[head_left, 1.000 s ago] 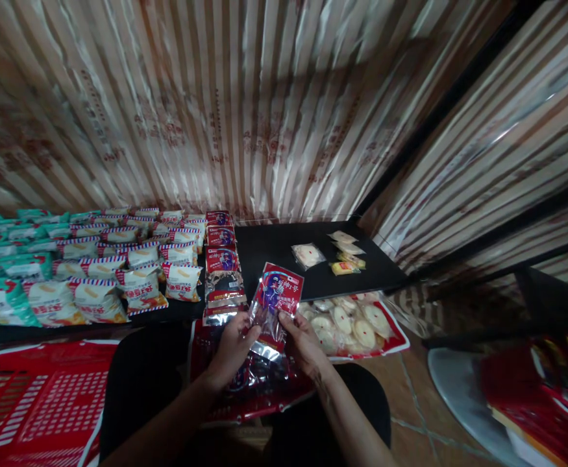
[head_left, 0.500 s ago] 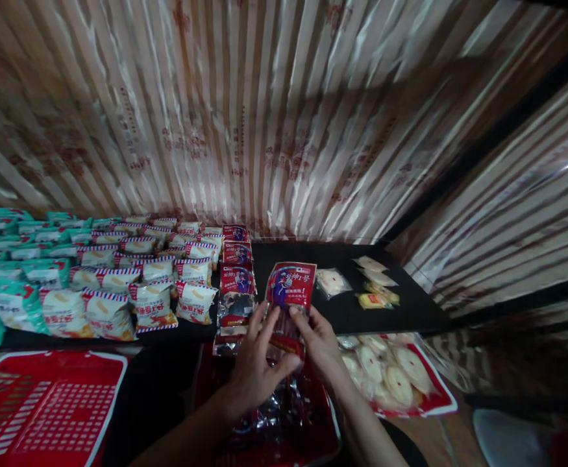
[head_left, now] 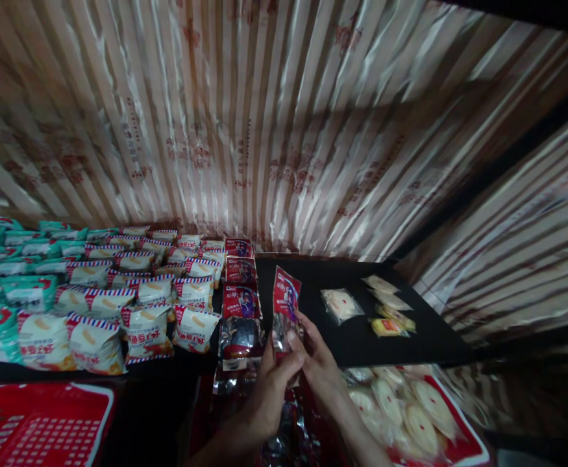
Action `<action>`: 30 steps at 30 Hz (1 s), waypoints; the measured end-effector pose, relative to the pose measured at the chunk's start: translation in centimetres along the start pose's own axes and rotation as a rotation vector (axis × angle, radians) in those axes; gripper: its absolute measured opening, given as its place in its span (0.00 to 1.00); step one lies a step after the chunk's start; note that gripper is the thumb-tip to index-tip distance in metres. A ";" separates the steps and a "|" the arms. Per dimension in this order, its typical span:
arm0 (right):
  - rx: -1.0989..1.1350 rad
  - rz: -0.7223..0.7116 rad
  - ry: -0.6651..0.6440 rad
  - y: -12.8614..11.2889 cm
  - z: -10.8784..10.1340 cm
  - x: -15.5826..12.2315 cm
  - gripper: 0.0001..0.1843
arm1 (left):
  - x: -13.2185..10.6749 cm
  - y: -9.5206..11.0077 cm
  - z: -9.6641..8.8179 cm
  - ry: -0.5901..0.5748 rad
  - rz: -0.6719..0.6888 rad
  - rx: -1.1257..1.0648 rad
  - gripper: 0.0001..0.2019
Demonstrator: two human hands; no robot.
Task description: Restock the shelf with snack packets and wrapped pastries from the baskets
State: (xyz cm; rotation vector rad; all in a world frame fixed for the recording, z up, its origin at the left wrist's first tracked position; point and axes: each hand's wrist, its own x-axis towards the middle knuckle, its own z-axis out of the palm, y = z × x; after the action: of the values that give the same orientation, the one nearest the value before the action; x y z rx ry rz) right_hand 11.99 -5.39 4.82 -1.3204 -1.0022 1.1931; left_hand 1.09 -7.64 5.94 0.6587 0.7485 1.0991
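Both hands grip a red snack packet (head_left: 286,293) with a clear lower part, held upright and turned at an angle above the front of the black shelf. My left hand (head_left: 276,383) has its thumb across the packet's lower end. On the other side, my right hand (head_left: 319,363) closes its fingers round the edge. Just left of them, a column of matching red packets (head_left: 241,301) overlaps from back to front on the shelf. Below my hands, a red basket holds more shiny dark packets (head_left: 291,418); my forearms hide part of it.
White puffy snack bags (head_left: 150,331) stand in rows at the left, with green bags (head_left: 1,324) beyond. On the black shelf (head_left: 308,266) lie a clear-wrapped round item (head_left: 341,303) and a yellow packet (head_left: 387,326). Red baskets stand in front: one at left (head_left: 45,415), another with flat round items (head_left: 422,425).
The packet has turned from facing me to a narrower, angled view. My left hand has closed on its lower end, where its fingers were spread across the front. The camera view has tilted up slightly.
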 end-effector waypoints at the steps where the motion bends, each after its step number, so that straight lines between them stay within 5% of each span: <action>1: 0.019 0.004 -0.008 0.1 0.4 0.7 0.33 | 0.8 0.0 -0.2 0.046 0.001 0.004 0.30; 8: -0.018 0.103 0.092 -0.2 3.4 8.5 0.31 | 5.3 1.2 -1.8 0.441 0.266 0.636 0.27; 13: -0.361 -0.025 0.107 -0.6 5.5 15.6 0.22 | 7.3 1.0 -2.1 0.434 0.493 1.084 0.28; 19: -0.559 -0.126 0.033 -0.6 7.9 20.5 0.18 | 11.3 0.9 -3.6 0.484 0.484 1.099 0.27; 30: -0.859 -0.170 -0.032 -0.6 10.7 22.5 0.19 | 14.1 2.2 -5.4 0.557 0.517 1.314 0.26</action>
State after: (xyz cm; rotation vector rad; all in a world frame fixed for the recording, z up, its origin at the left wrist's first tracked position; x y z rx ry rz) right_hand 4.96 18.44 3.35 -1.8098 -1.7166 0.6512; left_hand -0.63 6.92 1.65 1.7511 1.8968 1.1723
